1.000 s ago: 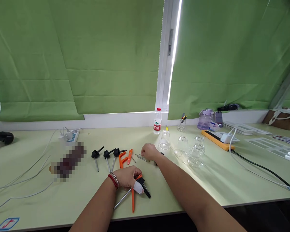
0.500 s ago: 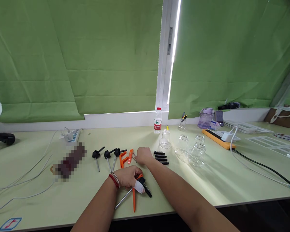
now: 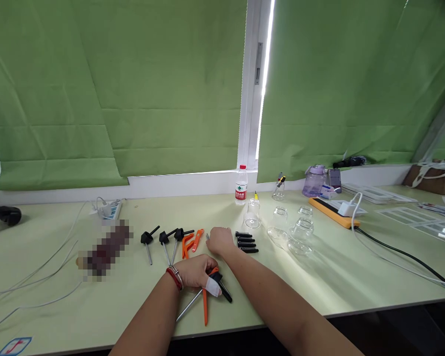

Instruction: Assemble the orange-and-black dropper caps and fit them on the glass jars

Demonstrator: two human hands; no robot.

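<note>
My left hand (image 3: 197,272), its thumb wrapped in white tape, is closed over a black-headed metal rod tool (image 3: 189,306) with a black side handle. A long orange strip (image 3: 205,307) sticks out below the same hand. Just beyond it, my right hand (image 3: 220,240) is curled on the table; a small silvery tip shows by its fingers, the rest hidden. Left of that tip lie a short orange piece (image 3: 197,240) and a forked orange piece (image 3: 186,244). Similar black-headed rods (image 3: 147,238) lie further left. Several small black brush-like pieces (image 3: 246,242) are right of my right hand.
Clear glass jars (image 3: 301,237) stand to the right, with a water bottle (image 3: 241,185) behind. An orange-edged power strip (image 3: 333,212) trails cables on the right. At left are white cables and a blurred dark object (image 3: 109,249). A person's hand shows at the far right edge.
The short orange piece beside my right hand has shifted slightly left and leans more. My right hand has turned slightly; the left keeps its hold. A person's hand has appeared at the right edge.
</note>
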